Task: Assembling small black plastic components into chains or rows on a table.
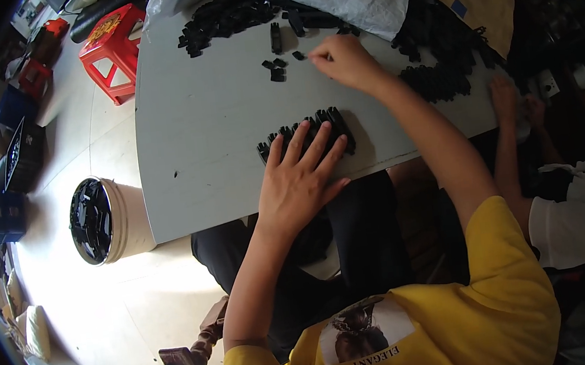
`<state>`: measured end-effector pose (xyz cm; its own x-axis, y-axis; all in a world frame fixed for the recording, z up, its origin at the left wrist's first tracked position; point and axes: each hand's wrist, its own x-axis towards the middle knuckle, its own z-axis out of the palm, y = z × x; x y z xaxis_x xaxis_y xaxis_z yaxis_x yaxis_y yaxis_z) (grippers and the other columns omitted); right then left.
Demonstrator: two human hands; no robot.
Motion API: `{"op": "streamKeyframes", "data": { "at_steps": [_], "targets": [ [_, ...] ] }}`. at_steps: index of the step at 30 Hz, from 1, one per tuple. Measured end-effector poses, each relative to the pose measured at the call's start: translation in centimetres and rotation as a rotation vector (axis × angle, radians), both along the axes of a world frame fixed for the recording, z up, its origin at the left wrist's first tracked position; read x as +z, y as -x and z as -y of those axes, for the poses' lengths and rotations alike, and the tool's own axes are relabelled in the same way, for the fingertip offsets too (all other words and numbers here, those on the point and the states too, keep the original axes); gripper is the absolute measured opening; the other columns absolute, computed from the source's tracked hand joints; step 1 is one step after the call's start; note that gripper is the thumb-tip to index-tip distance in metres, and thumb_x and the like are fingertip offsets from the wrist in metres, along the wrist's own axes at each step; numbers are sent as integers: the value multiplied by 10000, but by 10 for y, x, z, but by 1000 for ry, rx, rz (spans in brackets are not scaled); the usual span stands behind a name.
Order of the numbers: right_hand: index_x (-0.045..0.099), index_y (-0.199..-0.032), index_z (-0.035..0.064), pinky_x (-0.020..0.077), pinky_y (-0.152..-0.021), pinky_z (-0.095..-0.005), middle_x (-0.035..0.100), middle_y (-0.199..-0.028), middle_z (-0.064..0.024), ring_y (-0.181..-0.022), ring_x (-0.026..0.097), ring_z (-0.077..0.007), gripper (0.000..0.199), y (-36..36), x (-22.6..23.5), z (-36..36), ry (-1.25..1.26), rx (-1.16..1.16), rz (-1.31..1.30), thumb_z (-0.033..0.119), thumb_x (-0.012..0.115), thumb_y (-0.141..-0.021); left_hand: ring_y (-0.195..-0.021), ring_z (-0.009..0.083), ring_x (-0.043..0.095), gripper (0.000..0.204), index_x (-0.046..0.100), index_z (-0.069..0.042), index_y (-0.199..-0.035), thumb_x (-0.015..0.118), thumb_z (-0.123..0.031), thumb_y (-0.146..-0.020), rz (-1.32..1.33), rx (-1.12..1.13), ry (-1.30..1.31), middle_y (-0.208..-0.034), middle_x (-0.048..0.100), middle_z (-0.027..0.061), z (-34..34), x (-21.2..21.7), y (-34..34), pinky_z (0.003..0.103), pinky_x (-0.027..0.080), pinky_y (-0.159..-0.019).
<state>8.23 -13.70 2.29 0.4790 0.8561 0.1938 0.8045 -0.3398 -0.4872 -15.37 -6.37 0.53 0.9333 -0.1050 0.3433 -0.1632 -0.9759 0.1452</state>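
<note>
Left hand (299,182) lies flat, fingers spread, on the row (305,135) of black parts. Right hand (344,59) pinches narrow at a loose part (298,55); whether it grips is unclear. Best keep the row pinned, butting each piece square against its end.

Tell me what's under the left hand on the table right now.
The left hand lies flat with spread fingers on a row of small black plastic parts lined up on the grey table. The row's ends show; the parts beneath the fingers are covered.

My left hand (299,182) covers part of the row of black clips (305,133); whatever my right hand (344,59) fingertips pinch is too small to tell.
</note>
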Motion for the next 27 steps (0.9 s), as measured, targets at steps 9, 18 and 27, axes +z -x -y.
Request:
{"op": "streamKeyframes", "data": {
  "at_steps": [9,18,27],
  "targets": [
    [667,-785,10,533,-703,-419,671,-865,-150,-798,660,-340,146,-3,-18,-35,72,-353,249,143,708,-742,-1307,259,405,542,503,-169,-1330,598,-425,-861,68,-25,46,-1419,433,65,-1,-2,-1,440,347,-1052],
    [651,-852,-10,471,-575,-248,638,-722,-64,-676,612,-117,128,59,20,38,-97,-168,-496,29,712,-746,-1250,246,461,506,559,-106,-1261,623,-390,-848,103,-44,86,-1338,510,70,-2,-4,0,423,376,-1023],
    [671,-844,6,493,-602,-297,622,-796,-70,-689,626,-199,89,79,0,46,-208,12,111,11,693,-758,-1233,244,476,492,571,-104,-1239,633,-383,-838,107,-43,81,-1321,526,59,-1,-3,-2,420,389,-1010]
  ]
}}
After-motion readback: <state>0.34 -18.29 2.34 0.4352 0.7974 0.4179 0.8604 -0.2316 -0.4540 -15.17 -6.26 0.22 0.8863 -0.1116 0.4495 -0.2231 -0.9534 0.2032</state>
